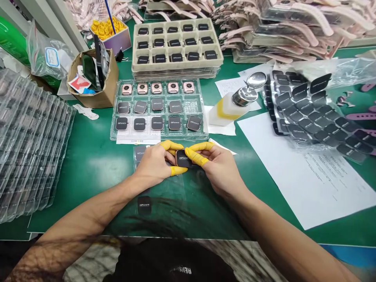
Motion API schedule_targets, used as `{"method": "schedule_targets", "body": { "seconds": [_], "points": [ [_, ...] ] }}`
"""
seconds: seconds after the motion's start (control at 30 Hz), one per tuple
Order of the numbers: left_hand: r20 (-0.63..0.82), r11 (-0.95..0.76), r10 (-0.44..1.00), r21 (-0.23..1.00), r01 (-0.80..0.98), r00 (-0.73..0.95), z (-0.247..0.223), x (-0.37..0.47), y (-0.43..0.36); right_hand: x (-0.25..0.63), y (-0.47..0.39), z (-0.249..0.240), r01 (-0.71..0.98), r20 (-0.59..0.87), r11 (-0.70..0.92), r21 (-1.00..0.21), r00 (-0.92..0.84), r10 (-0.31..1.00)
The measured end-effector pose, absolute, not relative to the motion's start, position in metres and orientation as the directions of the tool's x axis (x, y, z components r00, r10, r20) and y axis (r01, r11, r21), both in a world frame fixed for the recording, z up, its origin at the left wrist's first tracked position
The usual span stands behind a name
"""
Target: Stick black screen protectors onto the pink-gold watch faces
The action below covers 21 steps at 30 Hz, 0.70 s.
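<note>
Between my two hands is a smartwatch case (183, 158) with a black face film marked HiFuture, and a pinkish rim shows at its left side. My left hand (158, 158), in yellow finger cots, grips it from the left. From the right, the thumb and fingers of my right hand (216, 162), also in yellow cots, press on its face and edge. Under my left wrist lies a clear sheet with black films (144, 204). Just beyond my hands is a clear plastic tray (192, 105) of watch cases, the back row face down, the nearer rows bearing black films.
A beige tray (178, 66) of watches sits behind. To the right stand a pump bottle (225, 111), sheets of black films (308, 113) and papers (299, 184). Stacked trays (32, 149) and a cardboard box (110, 84) are at left; pink straps (282, 31) pile up behind.
</note>
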<state>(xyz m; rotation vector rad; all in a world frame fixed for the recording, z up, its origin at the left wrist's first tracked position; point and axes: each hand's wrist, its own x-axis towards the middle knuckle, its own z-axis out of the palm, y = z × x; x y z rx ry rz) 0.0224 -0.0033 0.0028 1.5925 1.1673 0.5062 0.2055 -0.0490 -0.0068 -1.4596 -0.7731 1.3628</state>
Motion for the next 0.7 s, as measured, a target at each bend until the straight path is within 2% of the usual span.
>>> {"method": "schedule_targets", "body": {
  "seconds": [0.37,0.47,0.57,0.63,0.7],
  "points": [
    [-0.245,0.043,0.871,0.901,0.431,0.426,0.004,0.022,-0.005,0.203,-0.051,-0.01,-0.08,-0.305,-0.295,-0.952,0.186,0.934],
    [-0.301,0.186,0.853,0.938,0.292,0.426,0.0,0.02,-0.002,0.208,-0.052,-0.009,-0.058,-0.273,-0.267,-0.962,0.234,0.933],
    [-0.335,0.35,0.821,0.935,0.056,0.462,-0.003,0.019,0.003,0.212,-0.054,-0.01,-0.068,-0.271,-0.264,-0.962,0.143,0.952],
    [-0.33,0.379,0.841,0.925,-0.031,0.429,-0.003,0.019,0.004,0.212,-0.057,-0.015,-0.07,-0.258,-0.255,-0.964,0.042,0.965],
    [-0.317,0.363,0.877,0.929,-0.066,0.36,0.0,0.02,0.0,0.208,-0.059,-0.02,-0.043,-0.212,-0.212,-0.976,0.015,0.977]
  ]
}}
